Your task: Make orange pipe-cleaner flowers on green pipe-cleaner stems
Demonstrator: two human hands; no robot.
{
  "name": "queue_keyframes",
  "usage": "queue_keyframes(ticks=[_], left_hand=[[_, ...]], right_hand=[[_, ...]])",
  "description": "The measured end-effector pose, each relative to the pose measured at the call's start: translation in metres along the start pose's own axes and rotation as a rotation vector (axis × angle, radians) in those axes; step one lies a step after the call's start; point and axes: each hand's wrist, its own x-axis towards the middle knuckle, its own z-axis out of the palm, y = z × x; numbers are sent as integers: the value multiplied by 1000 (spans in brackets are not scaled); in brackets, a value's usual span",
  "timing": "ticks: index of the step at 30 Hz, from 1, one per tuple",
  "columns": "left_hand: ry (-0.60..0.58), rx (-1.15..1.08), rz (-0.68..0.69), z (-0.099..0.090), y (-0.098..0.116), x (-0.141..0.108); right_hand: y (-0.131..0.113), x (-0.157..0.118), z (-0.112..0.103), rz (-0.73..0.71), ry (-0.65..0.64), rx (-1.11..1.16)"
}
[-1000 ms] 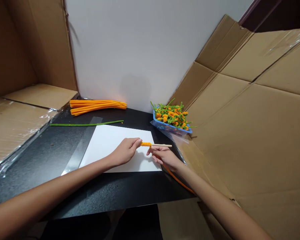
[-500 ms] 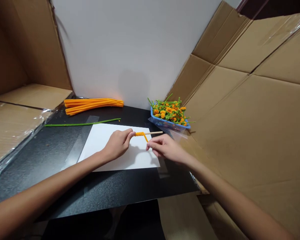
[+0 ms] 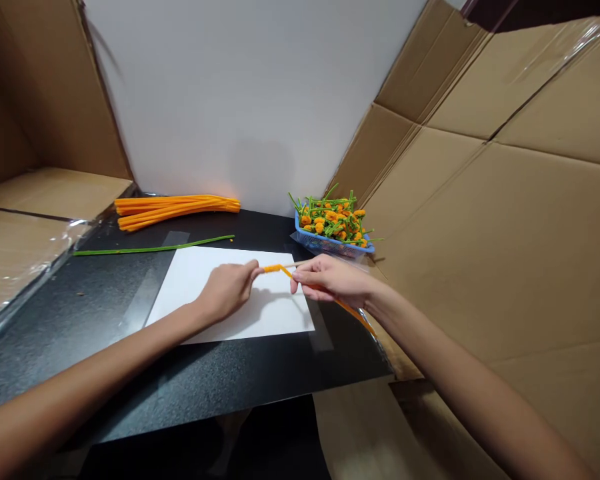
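Observation:
Above a white sheet of paper [image 3: 180, 287], my left hand [image 3: 229, 288] is closed on a thin wooden stick [image 3: 295, 265] with orange coils around it near the fingertips. The coils are part of an orange pipe cleaner [image 3: 286, 272], which runs off the stick at a slant. My right hand [image 3: 330, 279] pinches that pipe cleaner a little to the right of the coils. Its loose tail hangs out below the right wrist, over the table edge. Behind the right hand, the far end of the stick is hidden.
Orange pipe cleaners [image 3: 180, 207] lie bundled at the back left, with green pipe cleaners [image 3: 130, 251] in front. A blue basket [image 3: 330, 245] at the back right holds several orange-and-green flowers. Cardboard panels [image 3: 520, 253] flank the black table [image 3: 240, 380].
My right hand has risen to about the stick's level and now covers its far end. The pipe cleaner's tail has come into view below the right wrist. The whole view shifted slightly.

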Motion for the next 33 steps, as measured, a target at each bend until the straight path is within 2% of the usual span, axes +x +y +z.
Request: queue_keyframes(ticks=[1,3,5,7,9,10,12,14,16,17,19,21,23,24,26,29,31,33], left_hand=[[64,-87,-21,-3,-2,2],[58,-310,20,-10,-3,5],[-106,-487,96,-12,-1,5],[-312,-539,177,-9,2,4],[-432,-472,243,-3,3,1],[-437,-402,248,0,4,0],[-330,-251,163,3,3,-1],[-153,-187,32,1,1,1],[-30,-297,-20,-4,-1,4],[-27,-398,-10,-7,-2,5],[-132,-581,34,-11,-1,6],[-328,-648,98,-11,0,6],[-484,-608,180,-7,0,5],[-519,-570,215,-5,0,4],[-474,-487,228,-2,-1,4],[-242,-386,130,-3,-6,8],[-122,-350,70,-6,-11,10],[-93,-347,62,-7,-14,12]], right_hand=[[6,2,6,3,1,29],[27,9,8,96,-23,100],[47,16,-2,166,-7,171],[53,20,-20,220,-31,169],[40,15,-33,207,0,144],[29,11,-35,186,14,115],[7,1,-28,94,35,18],[-5,-7,-10,-14,36,-74],[3,-8,7,-3,3,-32],[14,-6,11,34,-35,22],[37,2,6,158,-77,161],[52,10,-12,237,-84,199],[50,12,-34,250,-73,181],[42,9,-42,237,-68,170],[18,0,-46,159,-48,119],[-12,-15,-27,24,-38,-71],[-14,-19,-9,28,-46,-199],[0,-16,1,115,-112,-309]])
